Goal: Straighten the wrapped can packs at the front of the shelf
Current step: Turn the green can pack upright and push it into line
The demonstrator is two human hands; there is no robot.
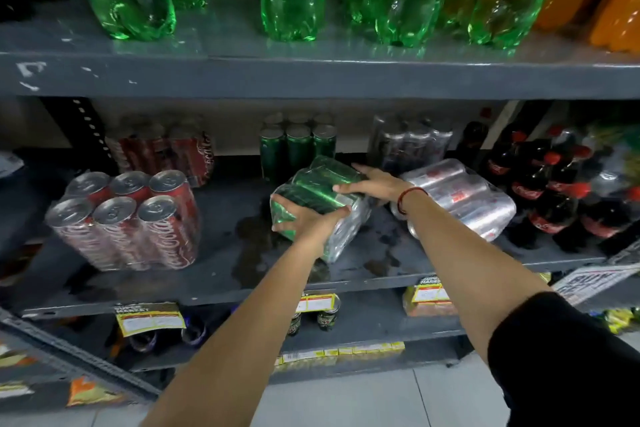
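Nearest, left hand (309, 218) clasps near end of green can pack (320, 198), tilted mid-shelf | right hand (372, 182) grips its far top | silver pack (460, 198) lies just right | red pack (124, 218) upright, left | grey shelf (221, 246).

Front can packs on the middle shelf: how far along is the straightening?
Done: the red can pack stands upright at the front left. In hand: the green can pack lies on its side, left hand at its near end, right hand on top. Left: the silver can pack still lies tipped on its side.
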